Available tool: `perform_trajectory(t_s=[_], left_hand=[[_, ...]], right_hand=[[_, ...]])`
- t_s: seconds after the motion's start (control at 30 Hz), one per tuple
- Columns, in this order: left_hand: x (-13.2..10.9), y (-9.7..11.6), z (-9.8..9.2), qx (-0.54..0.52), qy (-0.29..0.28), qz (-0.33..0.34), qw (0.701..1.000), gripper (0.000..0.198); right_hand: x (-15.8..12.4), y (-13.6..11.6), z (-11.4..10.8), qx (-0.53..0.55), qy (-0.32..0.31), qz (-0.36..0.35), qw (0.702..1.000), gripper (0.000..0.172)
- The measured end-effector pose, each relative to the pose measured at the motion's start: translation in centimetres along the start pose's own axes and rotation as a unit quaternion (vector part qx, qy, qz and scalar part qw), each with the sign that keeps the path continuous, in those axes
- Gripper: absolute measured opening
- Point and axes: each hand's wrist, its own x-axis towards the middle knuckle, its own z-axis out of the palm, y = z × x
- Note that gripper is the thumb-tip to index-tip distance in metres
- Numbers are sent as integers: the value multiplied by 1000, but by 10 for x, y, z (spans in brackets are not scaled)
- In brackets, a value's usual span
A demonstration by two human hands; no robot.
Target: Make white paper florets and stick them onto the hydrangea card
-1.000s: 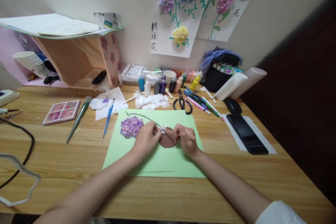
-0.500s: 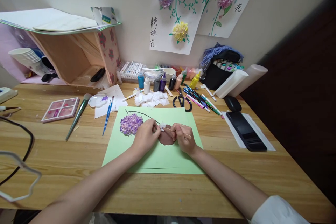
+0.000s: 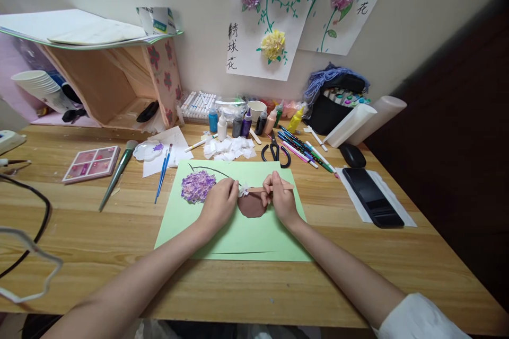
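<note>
A light green paper sheet (image 3: 246,235) lies on the wooden desk (image 3: 119,233). On it sit a purple paper flower (image 3: 198,186) with a drawn dark stem and a brown round patch (image 3: 252,205). My right hand (image 3: 280,198) is closed on a thin wooden stick (image 3: 260,189) held level over the patch. A small white paper piece (image 3: 243,190) sits at the stick's left tip. My left hand (image 3: 220,203) pinches at that paper piece, between the flower and the patch.
Behind the sheet lie white paper scraps (image 3: 228,149), black scissors (image 3: 275,153), paint bottles (image 3: 242,124) and coloured pens (image 3: 304,151). A paint palette (image 3: 92,163), brushes (image 3: 119,172) and blue pens (image 3: 164,171) lie left. A black phone (image 3: 371,196) and mouse (image 3: 352,157) sit right.
Both hands and the stick have shifted slightly away from me over the brown patch; the stick now lies more level. The camera has tipped a little.
</note>
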Motion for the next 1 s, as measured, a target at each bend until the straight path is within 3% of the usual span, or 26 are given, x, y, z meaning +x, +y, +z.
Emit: perform_trajectory(t_s=[0.57,1.0], left_hand=[[-1,0,-1,5,-2,12,1000,35],[0,1,-1,-13,-1,5,1000,34]], right_hand=[[-13,4,-5,-90,-23,-144,985,52],[-11,1,-3,-102,-41,-118,987,50]])
